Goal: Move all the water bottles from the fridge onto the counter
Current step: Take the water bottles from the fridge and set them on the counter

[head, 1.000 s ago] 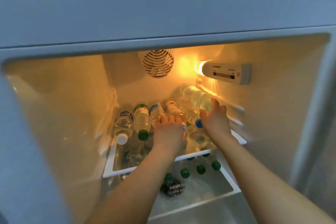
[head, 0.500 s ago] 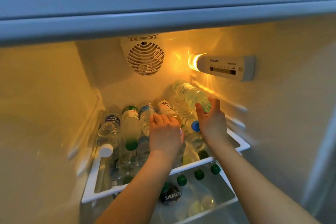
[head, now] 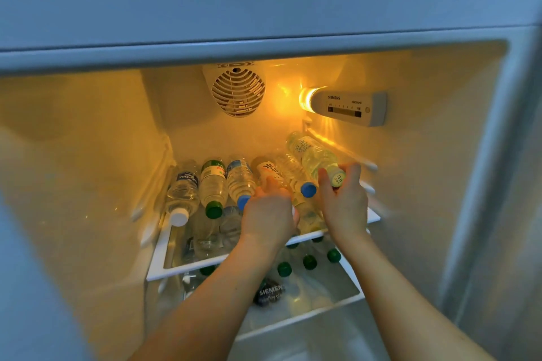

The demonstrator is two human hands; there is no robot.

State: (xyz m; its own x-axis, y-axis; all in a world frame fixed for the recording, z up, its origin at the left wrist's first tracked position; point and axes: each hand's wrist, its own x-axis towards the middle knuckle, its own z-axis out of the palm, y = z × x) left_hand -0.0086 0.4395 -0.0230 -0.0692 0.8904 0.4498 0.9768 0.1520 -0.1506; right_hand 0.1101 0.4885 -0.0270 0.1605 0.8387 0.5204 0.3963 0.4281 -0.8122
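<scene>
Starting stage: right hand [head: 344, 202] pinching top bottle [head: 315, 155] at cap; left hand [head: 268, 214] curled over bottle [head: 269, 173] beside it; several bottles [head: 212, 184] left of hands, unmoved; counter unseen.

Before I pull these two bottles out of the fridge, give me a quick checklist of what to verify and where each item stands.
1. Right hand grips the top bottle at its cap end: ok.
2. Left hand has a firm hold on the orange-label bottle: cannot tell, fingers hide the contact.
3. Blue-cap bottle lying between both hands will stay put: cannot tell.
4. Way out over the shelf rim is free: ok.
5. Stack is stable: not ok, bottles lie piled.
6. Counter space ready: cannot tell, out of view.
</scene>
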